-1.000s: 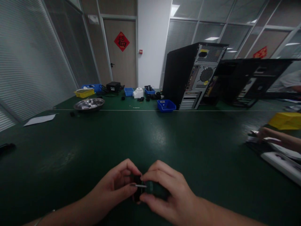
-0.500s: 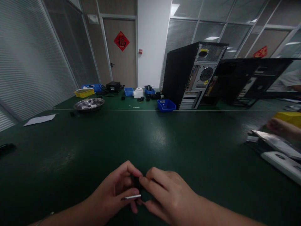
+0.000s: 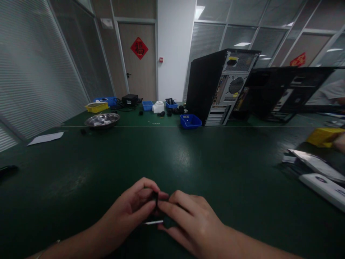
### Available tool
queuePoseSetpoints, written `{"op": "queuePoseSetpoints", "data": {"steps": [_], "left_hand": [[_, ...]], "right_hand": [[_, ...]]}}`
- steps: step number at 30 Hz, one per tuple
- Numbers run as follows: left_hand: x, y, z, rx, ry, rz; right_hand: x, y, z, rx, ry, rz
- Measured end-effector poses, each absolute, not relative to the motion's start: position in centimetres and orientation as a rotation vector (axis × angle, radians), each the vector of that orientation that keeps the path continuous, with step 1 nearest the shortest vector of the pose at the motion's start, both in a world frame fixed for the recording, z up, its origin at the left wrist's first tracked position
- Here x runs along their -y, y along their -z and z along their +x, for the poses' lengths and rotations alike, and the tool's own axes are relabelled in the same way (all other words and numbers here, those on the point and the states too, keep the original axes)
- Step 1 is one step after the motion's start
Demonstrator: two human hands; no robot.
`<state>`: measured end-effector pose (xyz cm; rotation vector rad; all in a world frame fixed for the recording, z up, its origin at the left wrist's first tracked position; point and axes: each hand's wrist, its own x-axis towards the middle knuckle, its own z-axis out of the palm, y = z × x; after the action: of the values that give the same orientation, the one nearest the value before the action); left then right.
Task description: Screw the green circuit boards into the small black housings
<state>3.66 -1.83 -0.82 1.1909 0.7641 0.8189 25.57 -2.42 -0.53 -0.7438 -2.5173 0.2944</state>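
Note:
My left hand [image 3: 132, 208] pinches a small dark piece [image 3: 155, 198] between thumb and forefinger, low in the middle of the head view. My right hand [image 3: 192, 217] meets it from the right, its curled fingers closed against the same piece. The fingers cover most of this piece, so its kind cannot be made out. A thin silvery rod [image 3: 154, 222] pokes out below my left thumb toward the right fingers. Which hand bears the rod is hidden.
Across the green table [image 3: 113, 154] stand a metal bowl [image 3: 102, 126], a blue bin [image 3: 191, 121] and a black computer case [image 3: 207, 86]. At right lie a white device [image 3: 323, 185], a yellow bin [image 3: 325, 137] and another person's hand [image 3: 339, 143].
My left thumb has risen from the rod to the dark piece, which shows more. The rod sits slightly higher and further right. The other person's hand has moved right.

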Motion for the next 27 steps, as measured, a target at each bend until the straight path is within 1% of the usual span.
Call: {"op": "queuePoseSetpoints", "data": {"steps": [4, 7, 11, 15, 21, 24, 27], "left_hand": [[-1.7, -0.6, 0.0, -1.061, -1.13, 1.181], [-5.1, -1.3, -4.7, -1.244, -1.523, 1.0], [-8.0, -1.2, -11.0, -1.414, -1.777, 0.801], [-8.2, -0.1, -13.6, -1.432, -1.803, 0.74], [-7.9, 0.2, -13.2, -1.372, -1.748, 0.791], [-7.9, 0.1, -11.7, -1.332, -1.626, 0.839], [-7.3, 0.4, -8.5, -1.295, -1.418, 0.885]], "right_hand": [[1.8, 0.7, 26.1, 2.367, -0.595, -0.852], [1.3, 0.6, 26.4, 2.256, -0.793, -0.877], [1.0, 0.5, 26.5, 2.205, -0.912, -0.879], [0.8, 0.6, 26.4, 2.212, -0.94, -0.861], [0.5, 0.6, 26.5, 2.216, -0.96, -0.867], [0.4, 0.8, 26.5, 2.214, -0.966, -0.893], [0.4, 0.9, 26.5, 2.205, -0.975, -0.924]]}}
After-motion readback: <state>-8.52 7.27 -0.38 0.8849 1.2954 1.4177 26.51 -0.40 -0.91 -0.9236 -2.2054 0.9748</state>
